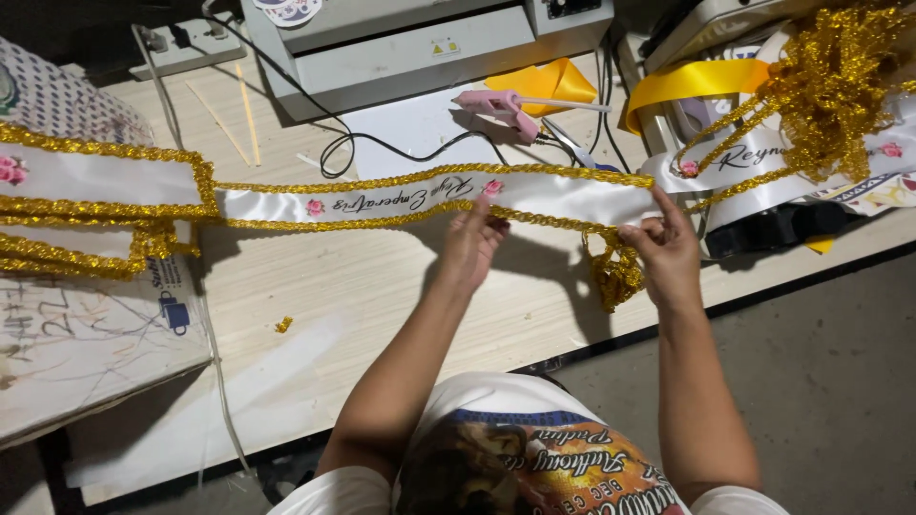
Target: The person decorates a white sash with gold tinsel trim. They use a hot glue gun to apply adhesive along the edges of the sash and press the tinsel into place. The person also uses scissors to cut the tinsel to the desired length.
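A white satin sash [401,198] with gold sequin trim, small pink roses and dark script lettering stretches across the wooden table [315,305]. My left hand [469,244] presses its fingertips on the lower gold edge near the sash's middle. My right hand [666,246] pinches the sash's right end, where a loose strand of gold trim [615,275] hangs down in a bunch.
A pink glue gun [501,105] lies on white paper behind the sash, with black cables. A grey machine [401,43] stands at the back. More sashes, yellow ribbon [697,81] and a heap of gold trim [840,76] sit at right. A cardboard sheet [86,334] lies at left.
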